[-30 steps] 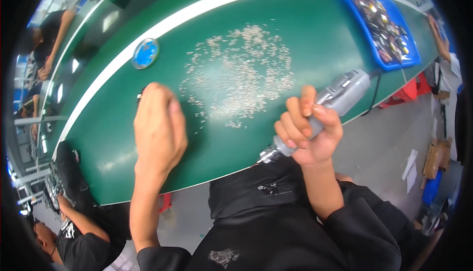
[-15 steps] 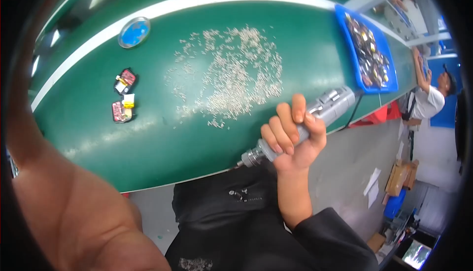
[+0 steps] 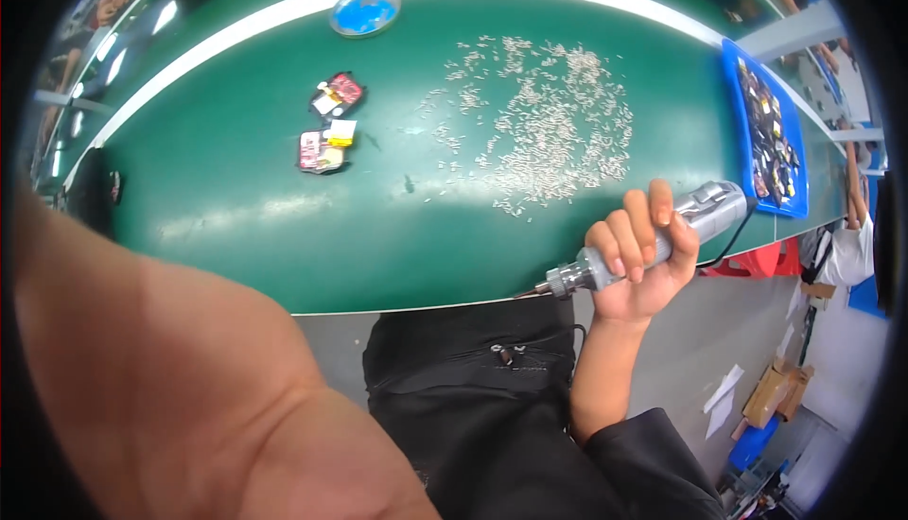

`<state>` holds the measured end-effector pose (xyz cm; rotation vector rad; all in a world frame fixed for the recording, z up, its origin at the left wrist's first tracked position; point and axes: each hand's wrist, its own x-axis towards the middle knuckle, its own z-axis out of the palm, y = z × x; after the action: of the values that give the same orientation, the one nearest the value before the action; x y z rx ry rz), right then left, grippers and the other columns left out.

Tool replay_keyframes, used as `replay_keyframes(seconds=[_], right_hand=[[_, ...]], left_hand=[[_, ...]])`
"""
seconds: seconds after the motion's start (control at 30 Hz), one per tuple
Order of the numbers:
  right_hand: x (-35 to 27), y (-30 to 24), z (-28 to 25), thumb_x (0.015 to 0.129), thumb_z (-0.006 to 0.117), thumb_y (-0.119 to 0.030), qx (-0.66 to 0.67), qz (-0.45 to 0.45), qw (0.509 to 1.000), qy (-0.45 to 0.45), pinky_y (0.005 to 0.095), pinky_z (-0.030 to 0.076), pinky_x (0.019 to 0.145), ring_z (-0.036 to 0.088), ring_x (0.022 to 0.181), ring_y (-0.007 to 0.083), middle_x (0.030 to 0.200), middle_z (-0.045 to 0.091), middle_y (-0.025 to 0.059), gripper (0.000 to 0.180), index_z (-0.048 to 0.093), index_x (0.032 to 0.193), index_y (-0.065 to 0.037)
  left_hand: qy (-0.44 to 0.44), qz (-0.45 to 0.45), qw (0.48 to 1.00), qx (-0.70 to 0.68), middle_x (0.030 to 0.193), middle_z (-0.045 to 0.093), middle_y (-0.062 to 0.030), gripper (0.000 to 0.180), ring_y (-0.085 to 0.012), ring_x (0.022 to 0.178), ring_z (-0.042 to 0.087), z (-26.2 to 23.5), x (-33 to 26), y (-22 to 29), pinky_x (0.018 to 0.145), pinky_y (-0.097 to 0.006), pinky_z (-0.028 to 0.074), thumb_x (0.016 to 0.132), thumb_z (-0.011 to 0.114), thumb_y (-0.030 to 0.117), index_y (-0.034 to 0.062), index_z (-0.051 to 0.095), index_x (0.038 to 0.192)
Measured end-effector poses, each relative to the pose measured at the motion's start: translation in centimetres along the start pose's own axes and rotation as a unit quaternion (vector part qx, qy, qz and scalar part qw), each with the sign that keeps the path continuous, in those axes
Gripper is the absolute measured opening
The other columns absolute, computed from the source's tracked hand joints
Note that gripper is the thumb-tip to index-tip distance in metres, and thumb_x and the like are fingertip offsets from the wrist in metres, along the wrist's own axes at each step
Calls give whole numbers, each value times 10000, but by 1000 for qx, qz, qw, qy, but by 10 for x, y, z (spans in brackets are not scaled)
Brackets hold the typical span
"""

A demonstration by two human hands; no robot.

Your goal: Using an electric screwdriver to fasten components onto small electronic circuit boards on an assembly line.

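Observation:
My right hand (image 3: 645,253) is wrapped around a grey electric screwdriver (image 3: 715,210), held tilted over the table's near edge, its bit pointing down to the left. My left hand (image 3: 218,397) looms very large at the lower left, close to the camera. Its fingers are out of sight, so their pose does not show. Beyond the screwdriver, many small metal screws (image 3: 549,147) lie scattered on the green table (image 3: 397,236). Left of them are two small red-and-black electronic assemblies (image 3: 339,95) (image 3: 322,152) with white and yellow parts.
A round metal dish (image 3: 366,11) with a blue inside stands at the far side. To the right, a blue tray (image 3: 802,200) holds several dark assemblies. A red stool (image 3: 771,260) sits under the table's right end. Another person (image 3: 851,251) in white is at far right.
The view has swung left, so table items appear farther right. My right hand still grips the screwdriver. My left hand and forearm fill more of the lower left.

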<state>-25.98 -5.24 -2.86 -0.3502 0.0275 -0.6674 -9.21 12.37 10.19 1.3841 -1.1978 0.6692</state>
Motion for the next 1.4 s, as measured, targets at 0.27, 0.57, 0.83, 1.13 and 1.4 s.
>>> replay_keyframes(seconds=[0.27,0.57,0.83,1.13,1.4], right_hand=[[-7,-11,-10,930,487,-165,-23,-24,999,19,273,367,491,380,442,91,619,383,6,108,459,892,-68],[-3,-1,26,947,469,-187,27,-85,995,-36,291,387,521,401,466,112,636,405,19,128,479,921,-62],[-7,9,61,827,593,-117,59,-131,990,-7,266,401,508,428,459,103,610,428,-6,107,503,856,-66],[-11,10,58,827,584,-130,65,-141,988,-12,275,402,508,427,461,102,609,427,-8,103,515,866,-66],[-16,7,59,840,569,-129,-8,-131,991,-20,272,400,490,424,446,104,607,435,-4,92,503,866,-71]], left_hand=[[-61,-82,994,40,1116,550,-197,196,-394,1077,557,-19,-54,-1,910,-539,496,952,523,216,59,620,889],[-36,-473,831,-291,887,552,-142,198,-238,742,565,25,-136,14,630,-349,499,947,596,133,-42,570,859],[-80,-480,757,-437,893,584,-154,175,-166,722,565,43,-131,25,679,-283,483,966,558,94,-65,601,906],[-83,-465,771,-427,884,590,-156,181,-154,698,551,44,-136,26,655,-274,473,965,559,95,-71,600,905],[-94,-459,800,-375,822,600,-148,171,-149,654,545,42,-137,25,601,-258,450,925,610,74,-72,621,837]])
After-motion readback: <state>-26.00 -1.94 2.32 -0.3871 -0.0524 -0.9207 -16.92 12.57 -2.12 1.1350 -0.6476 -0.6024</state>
